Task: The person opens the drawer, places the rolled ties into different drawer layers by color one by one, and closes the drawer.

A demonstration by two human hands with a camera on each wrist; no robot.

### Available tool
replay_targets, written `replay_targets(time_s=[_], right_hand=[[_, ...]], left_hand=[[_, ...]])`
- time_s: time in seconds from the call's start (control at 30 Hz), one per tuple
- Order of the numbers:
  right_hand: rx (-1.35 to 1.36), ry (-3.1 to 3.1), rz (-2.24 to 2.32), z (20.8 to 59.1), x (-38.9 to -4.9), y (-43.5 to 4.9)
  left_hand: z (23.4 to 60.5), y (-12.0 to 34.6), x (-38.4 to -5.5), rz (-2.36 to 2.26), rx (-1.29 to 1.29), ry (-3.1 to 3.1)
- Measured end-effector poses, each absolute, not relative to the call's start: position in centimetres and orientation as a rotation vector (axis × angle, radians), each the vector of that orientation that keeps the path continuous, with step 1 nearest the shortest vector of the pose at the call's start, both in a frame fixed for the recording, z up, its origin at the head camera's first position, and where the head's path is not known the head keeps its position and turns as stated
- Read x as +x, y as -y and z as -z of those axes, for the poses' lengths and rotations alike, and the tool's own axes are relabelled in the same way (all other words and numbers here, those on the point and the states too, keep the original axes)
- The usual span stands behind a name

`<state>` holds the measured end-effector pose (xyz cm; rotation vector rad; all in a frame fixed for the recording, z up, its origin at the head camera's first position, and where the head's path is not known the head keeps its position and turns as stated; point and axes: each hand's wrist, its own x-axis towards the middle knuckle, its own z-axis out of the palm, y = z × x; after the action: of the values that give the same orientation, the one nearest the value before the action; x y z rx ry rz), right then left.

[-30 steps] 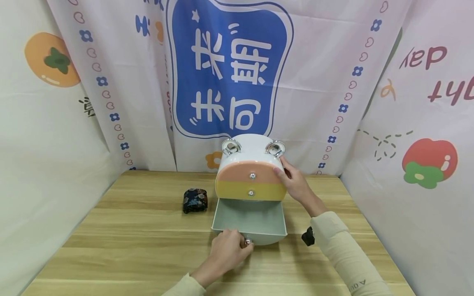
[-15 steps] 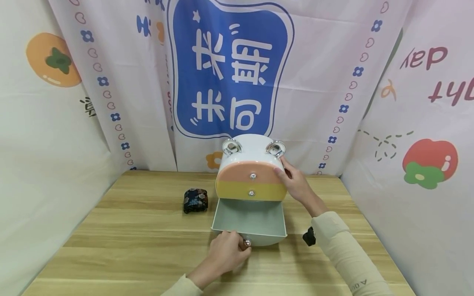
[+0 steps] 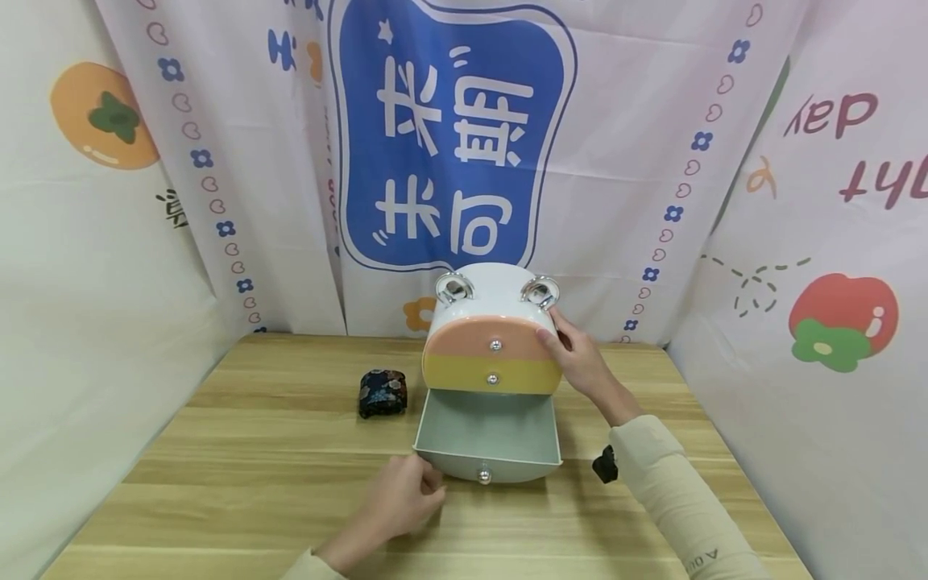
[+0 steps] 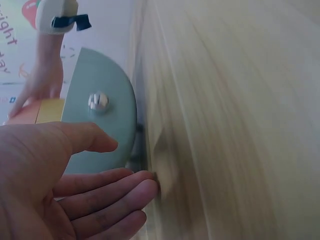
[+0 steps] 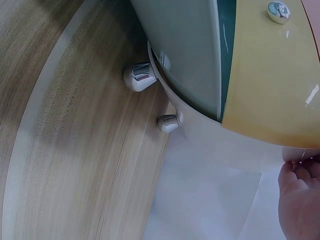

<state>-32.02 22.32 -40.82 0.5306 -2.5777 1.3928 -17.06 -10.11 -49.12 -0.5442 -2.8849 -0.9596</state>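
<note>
A small drawer cabinet (image 3: 482, 292) with a glossy white shell and two silver ring-shaped ears stands on the wooden table. Its pink drawer (image 3: 464, 337) and yellow drawer (image 3: 457, 373) are closed, while the green bottom drawer (image 3: 487, 423) is pulled far out with nothing inside. My right hand (image 3: 583, 366) holds the cabinet's right side, thumb at the front edge. Just left of the green drawer's front, my left hand (image 3: 408, 493) is off the silver knob (image 3: 484, 476). In the left wrist view, its fingers (image 4: 107, 200) are loosely extended and hold nothing.
A dark, flower-patterned folded bundle (image 3: 383, 393) lies left of the cabinet. A small black object (image 3: 605, 465) shows beside the right sleeve. Printed cloth (image 3: 616, 201) hangs behind the table (image 3: 254, 459) and at both sides. Silver feet (image 5: 140, 76) lift the cabinet off the tabletop.
My left hand has let go of the green drawer's knob and moved left, away from it. My right hand keeps its hold on the cabinet, and the drawer has stayed put.
</note>
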Motion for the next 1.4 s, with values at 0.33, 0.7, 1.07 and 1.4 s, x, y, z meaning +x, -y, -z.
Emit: replay_targets(time_s=[0.33, 0.7, 1.07, 1.4], right_hand=[[0.514, 2.589, -1.390, 40.9, -32.1, -22.4], [0.529, 2.577, -1.377, 41.0, -32.2, -22.4], [0.528, 2.573, -1.396, 40.8, -32.2, -22.5], [0.531, 2.578, -1.388, 41.1, -32.3, -22.4]], left_hand=[[48.2, 14.4, -17.8, 0.884, -0.345, 2.965], [45.8, 17.5, -21.5, 0.735, -0.272, 2.947], [42.2, 20.9, -26.4, 0.649, -0.408, 3.063], [41.9, 23.1, -30.0, 0.539, -0.650, 3.169]])
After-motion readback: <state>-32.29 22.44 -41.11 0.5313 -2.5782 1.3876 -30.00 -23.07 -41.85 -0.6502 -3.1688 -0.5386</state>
